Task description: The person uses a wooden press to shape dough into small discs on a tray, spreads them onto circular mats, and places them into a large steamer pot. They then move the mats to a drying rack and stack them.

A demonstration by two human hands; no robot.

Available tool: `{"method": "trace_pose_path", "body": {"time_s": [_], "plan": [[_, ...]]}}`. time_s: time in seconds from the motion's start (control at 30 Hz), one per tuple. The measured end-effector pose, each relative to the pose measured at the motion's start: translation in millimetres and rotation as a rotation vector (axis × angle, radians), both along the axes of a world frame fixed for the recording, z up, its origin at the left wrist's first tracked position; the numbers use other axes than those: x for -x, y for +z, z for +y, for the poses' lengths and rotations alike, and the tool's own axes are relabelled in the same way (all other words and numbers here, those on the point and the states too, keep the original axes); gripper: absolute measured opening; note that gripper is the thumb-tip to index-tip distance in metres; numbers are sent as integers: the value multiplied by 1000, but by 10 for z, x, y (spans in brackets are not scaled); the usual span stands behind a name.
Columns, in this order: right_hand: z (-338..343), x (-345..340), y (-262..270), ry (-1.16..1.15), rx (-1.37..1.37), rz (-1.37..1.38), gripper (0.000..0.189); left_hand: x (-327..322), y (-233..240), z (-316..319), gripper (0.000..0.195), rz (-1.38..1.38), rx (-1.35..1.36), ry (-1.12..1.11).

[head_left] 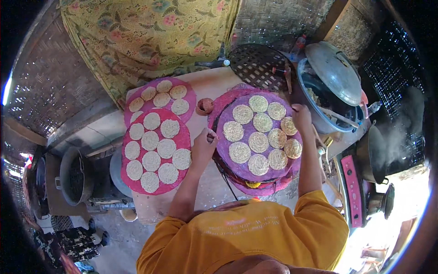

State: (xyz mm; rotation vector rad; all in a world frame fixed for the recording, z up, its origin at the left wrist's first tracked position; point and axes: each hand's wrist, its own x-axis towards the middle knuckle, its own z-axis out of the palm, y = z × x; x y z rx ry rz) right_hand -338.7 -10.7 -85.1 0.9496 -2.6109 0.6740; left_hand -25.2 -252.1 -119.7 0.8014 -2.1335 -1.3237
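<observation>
Before me lies a round purple mesh mat [222, 154] bearing several pale, textured round cakes [258, 142], some browner at its right. My right hand [301, 118] is at the mat's upper right edge, fingers bent together; whether they pinch the edge I cannot tell. Between this mat and a pink mat [128, 185] is my left hand [204, 145], its fingers curled near the purple mat's left edge; what they hold is unclear. Similar cakes cover the pink mat, which overlaps another purple-pink mat [190, 92] behind. A small brown round bowl [205, 106] stands between the mats.
A blue basin [303, 82] with a metal lid [330, 72] and a spatula [338, 118] stands at right, beside a woven tray [256, 65]. Steam rises by a wok [371, 154] at far right. Another pan [73, 176] is at left. A person in patterned clothing [73, 243] is at lower left.
</observation>
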Motion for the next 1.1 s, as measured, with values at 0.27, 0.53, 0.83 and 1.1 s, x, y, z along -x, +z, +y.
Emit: {"method": "trace_pose_path", "body": {"time_s": [0.27,0.53,0.83,1.1], "plan": [[-2506,-855,-73,602,-55,-454,38,-324,153,-5,20,154,28,71],[-3100,-1014,-198,745,-453,-455,45,-1452,124,120,13,-31,-52,176],[-1956,-1860,938,1245,-251,-842,49,-1201,323,223,37,610,-1025,31],[-1220,-2020,979,1066,-233,-761,42,-566,454,414,42,475,-1289,-318]]}}
